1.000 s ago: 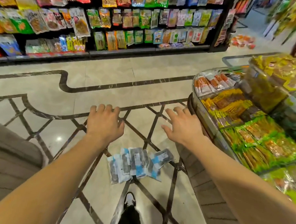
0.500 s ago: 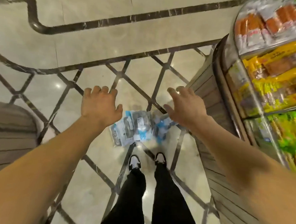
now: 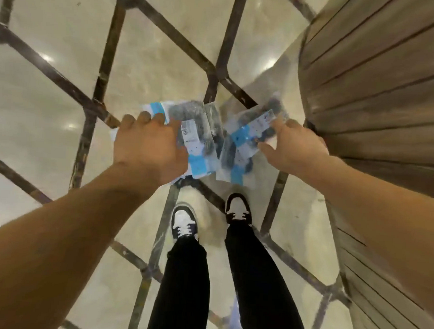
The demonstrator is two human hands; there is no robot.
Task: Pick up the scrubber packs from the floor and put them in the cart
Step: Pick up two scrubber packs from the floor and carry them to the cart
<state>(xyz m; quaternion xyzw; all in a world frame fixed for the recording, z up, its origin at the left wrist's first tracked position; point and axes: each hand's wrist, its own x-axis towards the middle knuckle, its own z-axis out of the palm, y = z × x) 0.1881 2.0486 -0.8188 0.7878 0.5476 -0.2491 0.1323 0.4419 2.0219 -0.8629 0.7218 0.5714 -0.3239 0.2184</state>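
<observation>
While both hands reach down, packs (image 3: 207, 141) lie overlapped in a loose fan on the floor (image 3: 153, 60), just ahead of the shoes (image 3: 237, 210) and close beside the wooden base (image 3: 379, 72) at right.

Left hand (image 3: 149, 145): over the fan's left end, fingers bent toward the packs; cannot tell whether gripping yet. Right hand (image 3: 297, 148): spread at the fan's right edge, fingers straight, touching or nearly so, holding nothing.

Likely risks:
- Slick film on polished tile: could skate away under a flat press instead of lifting.
- Overlapped stack: may shear, with lower packs dropped or left behind if pinched from one side only.
- Right edge near the base: knuckles could knock the slats, or a pack be nudged against them.

Floor: glossy pale stone, dark inlaid lattice, lamp glare. No cart in view. Picture blurred.
</observation>
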